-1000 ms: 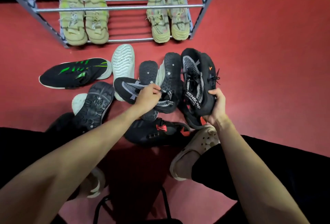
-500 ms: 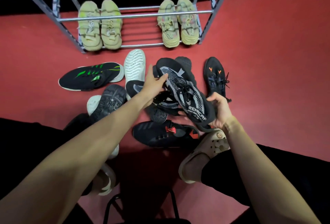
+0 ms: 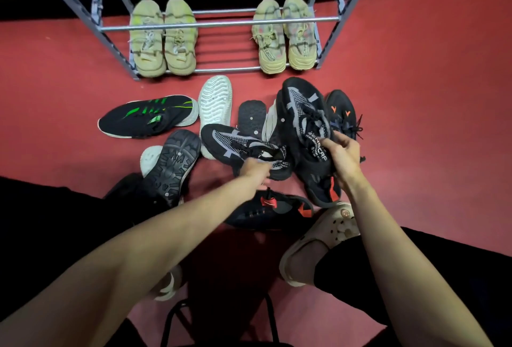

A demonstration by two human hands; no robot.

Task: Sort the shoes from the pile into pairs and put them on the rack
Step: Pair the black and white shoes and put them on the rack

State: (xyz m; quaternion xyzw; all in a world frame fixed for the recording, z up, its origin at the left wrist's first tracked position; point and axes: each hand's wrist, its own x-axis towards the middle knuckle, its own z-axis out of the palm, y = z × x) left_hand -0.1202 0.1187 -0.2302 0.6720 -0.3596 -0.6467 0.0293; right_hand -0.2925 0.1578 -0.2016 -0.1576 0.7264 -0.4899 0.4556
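While 2 beige pairs fill the far rack, each hand, left and right, grips a black-grey mesh shoe, left one, right one, amid the pile.

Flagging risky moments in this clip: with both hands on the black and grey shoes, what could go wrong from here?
1. The left hand grips its black and grey shoe only at the collar; it could slip out of that grip.
2. The right hand holds the matching shoe over the orange-marked shoe, whose loose laces might snag.
3. On the rack, the gap between the two beige pairs looks tight for two more shoes.
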